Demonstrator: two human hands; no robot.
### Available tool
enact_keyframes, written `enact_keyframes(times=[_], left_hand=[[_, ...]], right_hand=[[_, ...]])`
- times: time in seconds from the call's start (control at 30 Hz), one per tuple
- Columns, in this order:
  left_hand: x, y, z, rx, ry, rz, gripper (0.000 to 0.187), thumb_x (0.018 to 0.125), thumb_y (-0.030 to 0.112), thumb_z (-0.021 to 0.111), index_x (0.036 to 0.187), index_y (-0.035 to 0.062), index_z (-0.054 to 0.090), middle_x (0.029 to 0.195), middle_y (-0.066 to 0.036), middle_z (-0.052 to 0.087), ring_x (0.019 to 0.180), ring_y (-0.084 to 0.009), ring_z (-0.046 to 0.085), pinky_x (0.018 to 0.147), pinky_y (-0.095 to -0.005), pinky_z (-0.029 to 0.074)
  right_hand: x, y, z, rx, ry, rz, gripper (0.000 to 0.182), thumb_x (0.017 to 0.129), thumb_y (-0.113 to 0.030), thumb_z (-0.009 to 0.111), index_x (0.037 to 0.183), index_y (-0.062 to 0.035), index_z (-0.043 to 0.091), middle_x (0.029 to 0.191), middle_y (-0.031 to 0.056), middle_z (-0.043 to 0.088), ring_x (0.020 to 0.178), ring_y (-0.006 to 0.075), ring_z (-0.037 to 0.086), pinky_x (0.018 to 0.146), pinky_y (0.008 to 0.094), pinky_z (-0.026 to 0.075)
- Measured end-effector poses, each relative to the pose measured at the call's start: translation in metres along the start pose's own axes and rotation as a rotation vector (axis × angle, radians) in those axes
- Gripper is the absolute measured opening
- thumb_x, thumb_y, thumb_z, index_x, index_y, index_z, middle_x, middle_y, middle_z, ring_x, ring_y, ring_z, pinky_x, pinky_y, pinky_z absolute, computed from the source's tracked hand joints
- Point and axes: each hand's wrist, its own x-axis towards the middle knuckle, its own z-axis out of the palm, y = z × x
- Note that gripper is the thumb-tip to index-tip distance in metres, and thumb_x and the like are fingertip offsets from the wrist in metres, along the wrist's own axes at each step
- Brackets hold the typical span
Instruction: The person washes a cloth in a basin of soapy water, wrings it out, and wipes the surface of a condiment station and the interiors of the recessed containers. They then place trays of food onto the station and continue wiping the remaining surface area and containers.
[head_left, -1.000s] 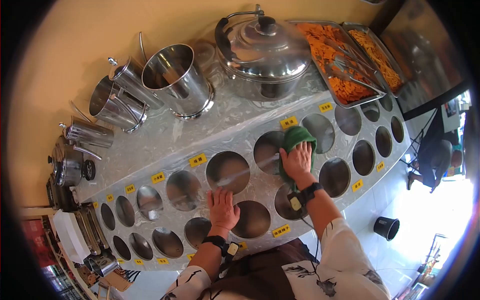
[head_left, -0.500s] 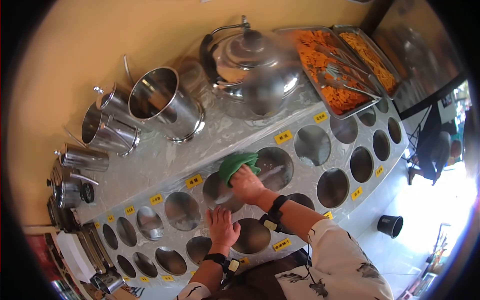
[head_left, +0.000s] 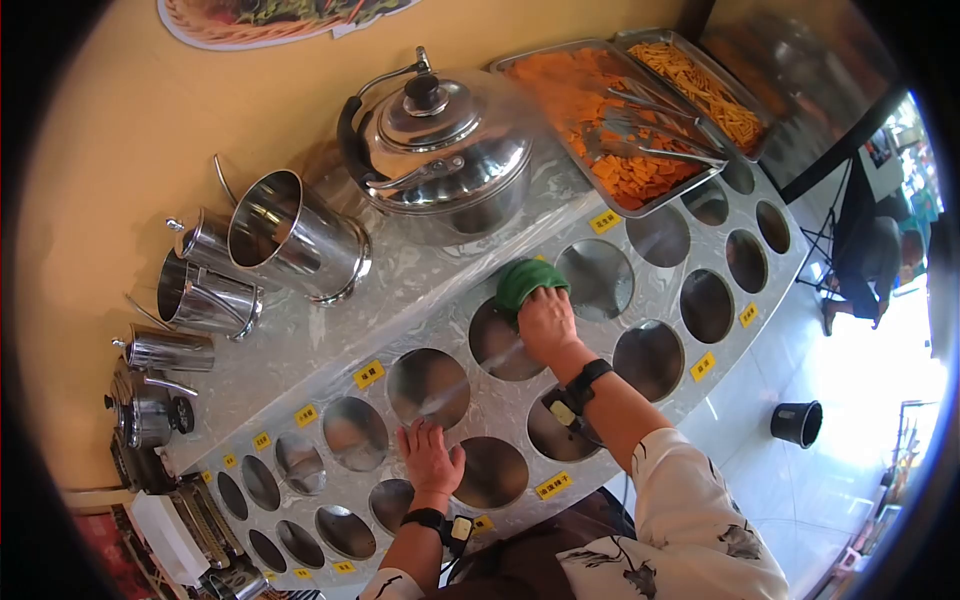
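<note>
My right hand (head_left: pixel 548 325) presses a bunched green cloth (head_left: pixel 532 281) onto the grey marbled counter (head_left: pixel 335 330), at the upper right rim of one of its round metal-lined holes (head_left: pixel 500 340). My left hand (head_left: pixel 431 462) lies flat on the counter with fingers spread, between several of the holes, and holds nothing. Yellow labels with writing, such as one label (head_left: pixel 369 374), are stuck beside the holes. A black band with a small device sits on each wrist.
A raised ledge carries a large steel kettle (head_left: pixel 455 140), several steel canisters (head_left: pixel 300 235) and two metal trays of food; tongs lie in the tray of orange pieces (head_left: pixel 640 180). A black bucket (head_left: pixel 796 424) stands on the floor at right, near a partly visible person (head_left: pixel 868 260).
My right hand has moved the green cloth rightward and up along the back row, past a hole. My left hand stays on the counter. The view has shifted a little.
</note>
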Motion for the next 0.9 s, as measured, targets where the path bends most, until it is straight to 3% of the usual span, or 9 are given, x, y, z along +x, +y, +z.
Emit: enact_keyframes(times=[0.07, 0.1, 0.17, 0.43, 0.57, 0.63, 0.7, 0.77, 0.9], left_hand=[[0.001, 0.001, -0.001, 0.016, 0.000, 0.008, 0.046, 0.071, 0.025, 0.066, 0.109, 0.0053, 0.049, 0.115, -0.012, 0.052, 0.121, -0.0325, 0.041, 0.112, -0.0570, 0.018], [0.001, 0.001, -0.002, 0.015, 0.008, 0.012, 0.046, 0.071, 0.025, 0.066, 0.109, 0.0053, 0.049, 0.115, -0.012, 0.052, 0.121, -0.0325, 0.041, 0.112, -0.0570, 0.018], [0.001, 0.000, -0.001, 0.020, 0.014, 0.006, 0.044, 0.072, 0.030, 0.066, 0.106, 0.0049, 0.052, 0.115, -0.013, 0.053, 0.123, -0.0318, 0.041, 0.113, -0.0561, 0.018], [0.002, 0.001, -0.001, 0.027, 0.032, 0.013, 0.047, 0.073, 0.034, 0.065, 0.107, 0.0046, 0.053, 0.116, -0.011, 0.053, 0.123, -0.0294, 0.040, 0.113, -0.0549, 0.017], [0.000, -0.001, -0.001, 0.029, 0.040, 0.023, 0.046, 0.074, 0.035, 0.064, 0.107, 0.0048, 0.054, 0.116, -0.011, 0.054, 0.123, -0.0286, 0.041, 0.113, -0.0550, 0.017], [0.001, -0.001, -0.003, 0.029, 0.044, 0.031, 0.045, 0.075, 0.036, 0.064, 0.107, 0.0047, 0.055, 0.115, -0.011, 0.054, 0.123, -0.0286, 0.041, 0.113, -0.0549, 0.016], [0.000, 0.001, -0.004, 0.032, 0.041, 0.031, 0.045, 0.075, 0.036, 0.063, 0.106, 0.0046, 0.055, 0.114, -0.011, 0.055, 0.123, -0.0286, 0.041, 0.113, -0.0549, 0.016], [0.001, 0.001, -0.006, 0.051, 0.027, 0.027, 0.043, 0.076, 0.036, 0.062, 0.105, 0.0043, 0.056, 0.113, -0.011, 0.056, 0.123, -0.0287, 0.041, 0.114, -0.0547, 0.015], [0.004, 0.000, -0.005, 0.036, 0.027, 0.048, 0.042, 0.077, 0.036, 0.062, 0.104, 0.0041, 0.057, 0.115, -0.012, 0.057, 0.124, -0.0287, 0.041, 0.114, -0.0545, 0.014]], right_hand=[[-0.002, 0.002, -0.008, 0.042, -0.079, 0.305, 0.022, 0.082, -0.019, 0.054, 0.088, -0.0020, 0.067, 0.100, 0.0171, 0.062, 0.102, 0.0320, 0.056, 0.089, 0.0442, 0.041], [-0.007, 0.004, -0.013, 0.039, -0.071, 0.306, 0.022, 0.082, -0.019, 0.054, 0.088, -0.0020, 0.067, 0.100, 0.0171, 0.062, 0.102, 0.0320, 0.056, 0.089, 0.0442, 0.041], [-0.031, 0.010, -0.020, 0.176, -0.132, 0.565, 0.027, 0.084, -0.021, 0.050, 0.091, -0.0010, 0.067, 0.099, 0.0184, 0.064, 0.101, 0.0343, 0.057, 0.090, 0.0441, 0.040], [-0.124, 0.015, -0.033, 0.104, 0.033, 0.510, 0.027, 0.083, -0.022, 0.054, 0.091, 0.0005, 0.066, 0.103, 0.0214, 0.062, 0.104, 0.0367, 0.055, 0.094, 0.0480, 0.038], [-0.190, 0.047, -0.030, 0.123, -0.382, 0.719, 0.026, 0.082, -0.020, 0.054, 0.087, 0.0024, 0.066, 0.102, 0.0223, 0.062, 0.101, 0.0369, 0.056, 0.094, 0.0474, 0.039], [-0.227, 0.055, -0.050, 0.071, -0.097, 0.640, 0.025, 0.082, -0.019, 0.053, 0.089, 0.0028, 0.065, 0.101, 0.0222, 0.062, 0.103, 0.0369, 0.056, 0.095, 0.0474, 0.039], [-0.236, 0.043, -0.081, 0.059, -0.118, 0.604, 0.026, 0.081, -0.017, 0.054, 0.094, 0.0028, 0.065, 0.103, 0.0218, 0.062, 0.108, 0.0373, 0.054, 0.098, 0.0470, 0.038], [-0.250, 0.031, -0.089, 0.066, 0.095, 0.462, 0.026, 0.080, -0.015, 0.055, 0.095, 0.0028, 0.065, 0.106, 0.0216, 0.062, 0.112, 0.0376, 0.052, 0.101, 0.0471, 0.036], [-0.298, 0.035, -0.096, 0.003, 0.121, 0.507, 0.029, 0.079, -0.015, 0.056, 0.100, 0.0029, 0.064, 0.110, 0.0215, 0.061, 0.113, 0.0380, 0.050, 0.103, 0.0474, 0.035]])
